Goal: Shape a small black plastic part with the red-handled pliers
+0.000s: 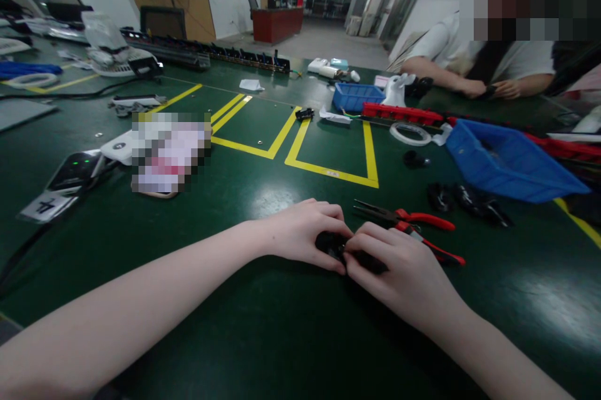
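Low over the green table, my left hand (pixel 313 234) curls around a small black part (pixel 331 243), its thumb and fingers closed on it. My right hand (pixel 392 259) meets it from the right; thumb and forefinger are pinched at the part's right side. Whatever lies between those right fingertips is too small to make out. Just behind my right hand lie long-nose pliers (pixel 407 218) with red handles, jaws pointing left; the hand covers some of them.
Right of the pliers lie several black parts (pixel 464 200) and a blue bin (pixel 511 162). Yellow tape (pixel 333 171) marks rectangles ahead. A phone (pixel 169 159) lies at left near a cabled device (pixel 75 171). Across the table a co-worker's hands (pixel 488 88) hold something dark.
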Tool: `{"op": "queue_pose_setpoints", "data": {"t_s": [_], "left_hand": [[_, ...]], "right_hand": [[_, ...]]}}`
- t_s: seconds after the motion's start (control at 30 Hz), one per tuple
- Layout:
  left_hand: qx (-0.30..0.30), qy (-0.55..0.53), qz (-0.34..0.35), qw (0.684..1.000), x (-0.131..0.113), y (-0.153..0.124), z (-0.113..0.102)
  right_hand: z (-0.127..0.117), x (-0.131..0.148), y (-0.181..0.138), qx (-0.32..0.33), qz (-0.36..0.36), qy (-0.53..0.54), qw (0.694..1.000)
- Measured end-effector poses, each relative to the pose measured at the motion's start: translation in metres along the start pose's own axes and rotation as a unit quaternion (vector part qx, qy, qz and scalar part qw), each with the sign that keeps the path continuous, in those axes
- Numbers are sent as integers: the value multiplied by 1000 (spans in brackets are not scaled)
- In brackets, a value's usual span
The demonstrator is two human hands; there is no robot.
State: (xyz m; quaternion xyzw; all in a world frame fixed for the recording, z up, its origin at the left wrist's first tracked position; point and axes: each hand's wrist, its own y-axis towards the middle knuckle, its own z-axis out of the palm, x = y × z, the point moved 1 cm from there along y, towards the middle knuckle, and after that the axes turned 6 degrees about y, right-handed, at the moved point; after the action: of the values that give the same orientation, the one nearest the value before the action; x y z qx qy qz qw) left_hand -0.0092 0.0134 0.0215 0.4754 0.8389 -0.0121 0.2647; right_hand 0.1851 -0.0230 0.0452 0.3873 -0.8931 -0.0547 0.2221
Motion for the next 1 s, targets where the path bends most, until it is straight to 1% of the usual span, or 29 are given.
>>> {"op": "queue_pose_setpoints", "data": {"t_s": [0.13, 0.37, 0.47, 0.63, 0.73, 0.8, 0.87, 0.93, 1.0], "left_hand": [[6, 1, -7, 1000, -1, 0, -2], [3, -1, -5, 1000, -1, 0, -1], [6, 0, -8, 1000, -1, 0, -2], [6, 3, -3, 1000, -1, 0, -1], [2, -2, 2, 1000, -1, 0, -1], [-1, -2, 0, 1000, -1, -1, -1], [-3, -6, -3, 1000, -2, -1, -2], [-1, -20, -7, 1000, -2, -1, -3], [5, -36, -15, 999, -2, -1, -4]], "right_hand": [[-1, 5, 1, 14, 65, 33, 997], [-2, 8, 2, 28, 110, 21, 993], [-3, 8, 0, 39, 103, 25, 994], [-4, 12, -2, 47, 71, 20, 996], [-10, 10, -4, 49, 41, 11, 998], [-17, 0, -9, 41, 12, -2, 999], [-25, -19, -22, -4, -5, -30, 1000], [-31, -45, -41, -57, 20, -77, 995], [-31, -71, -62, -58, 70, -104, 990]]}}
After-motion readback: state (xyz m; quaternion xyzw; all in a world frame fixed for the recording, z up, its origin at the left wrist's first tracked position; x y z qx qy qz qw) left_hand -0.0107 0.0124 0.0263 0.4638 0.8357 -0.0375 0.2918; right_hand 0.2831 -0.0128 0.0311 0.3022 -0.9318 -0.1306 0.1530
